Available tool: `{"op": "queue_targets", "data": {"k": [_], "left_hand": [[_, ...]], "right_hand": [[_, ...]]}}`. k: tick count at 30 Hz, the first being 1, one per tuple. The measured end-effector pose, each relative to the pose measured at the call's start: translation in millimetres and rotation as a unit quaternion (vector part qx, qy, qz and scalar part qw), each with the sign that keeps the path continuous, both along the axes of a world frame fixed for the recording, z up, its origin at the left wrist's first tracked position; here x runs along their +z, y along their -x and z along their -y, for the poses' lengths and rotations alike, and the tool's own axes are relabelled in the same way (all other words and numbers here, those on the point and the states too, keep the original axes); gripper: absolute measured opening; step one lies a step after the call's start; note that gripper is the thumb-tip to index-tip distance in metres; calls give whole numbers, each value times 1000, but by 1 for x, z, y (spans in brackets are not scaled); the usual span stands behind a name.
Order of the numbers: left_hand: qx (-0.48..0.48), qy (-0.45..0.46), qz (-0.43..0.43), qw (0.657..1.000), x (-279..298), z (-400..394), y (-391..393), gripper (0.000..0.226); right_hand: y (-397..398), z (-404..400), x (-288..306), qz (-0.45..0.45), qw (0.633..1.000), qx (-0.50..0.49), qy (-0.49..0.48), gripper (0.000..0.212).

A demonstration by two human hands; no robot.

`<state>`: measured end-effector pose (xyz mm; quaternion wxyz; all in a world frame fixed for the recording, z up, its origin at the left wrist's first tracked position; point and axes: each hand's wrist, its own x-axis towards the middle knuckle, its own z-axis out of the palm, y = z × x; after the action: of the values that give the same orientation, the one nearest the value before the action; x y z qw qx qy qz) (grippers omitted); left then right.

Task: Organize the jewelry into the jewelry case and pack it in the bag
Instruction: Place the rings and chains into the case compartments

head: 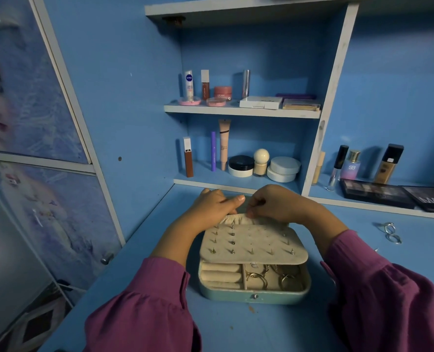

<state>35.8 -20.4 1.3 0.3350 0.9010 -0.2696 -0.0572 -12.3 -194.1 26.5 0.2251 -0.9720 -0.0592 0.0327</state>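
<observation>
My left hand (214, 204) holds the case (254, 292) lid steady while my right hand (269, 203) pinches its elastic pocket (236, 219) open; rings (390, 232) wait aside.

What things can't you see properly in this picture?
- Lid pocket, head view: both hands cover most of it, so what's inside is hidden.
- Right hand: its fingertips pinch something too small to tell.
- Left hand: its fingers are tucked behind the case lid.
- Ring compartments: the earring panel overhangs their back part.
- Bag: not in view.
- Palette: cut off by the right edge.
</observation>
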Motion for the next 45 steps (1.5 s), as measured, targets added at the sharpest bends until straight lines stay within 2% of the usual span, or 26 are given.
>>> {"op": "queue_targets", "data": {"k": [3, 8, 14, 18, 20, 28, 38, 43, 45], "left_hand": [[8, -50, 4, 999, 0, 4, 1, 66], [0, -66, 17, 998, -1, 6, 0, 64], [41, 71, 13, 997, -6, -8, -15, 57], [63, -33, 63, 996, -5, -9, -12, 61], [58, -49, 60, 995, -6, -9, -12, 61], [47, -19, 64, 997, -5, -6, -5, 55], [12, -62, 38, 997, -6, 1, -5, 58], [44, 0, 58, 997, -5, -2, -4, 50], [56, -1, 68, 996, -5, -3, -4, 48]], "right_hand": [[0, 0, -1, -2, 1000, 4, -7, 13], [-1, 1, -2, -9, 1000, -6, -14, 12], [0, 1, -3, -20, 1000, -4, -24, 12], [0, 0, -5, -21, 999, -11, -27, 6], [0, 1, -5, -20, 999, -9, -31, 7], [2, 1, -6, -22, 999, -4, -45, 10], [0, 1, -8, -18, 999, -4, -39, 7], [0, 2, -7, -17, 998, -13, -52, 6], [0, 2, -7, -17, 999, -14, -48, 6]]}}
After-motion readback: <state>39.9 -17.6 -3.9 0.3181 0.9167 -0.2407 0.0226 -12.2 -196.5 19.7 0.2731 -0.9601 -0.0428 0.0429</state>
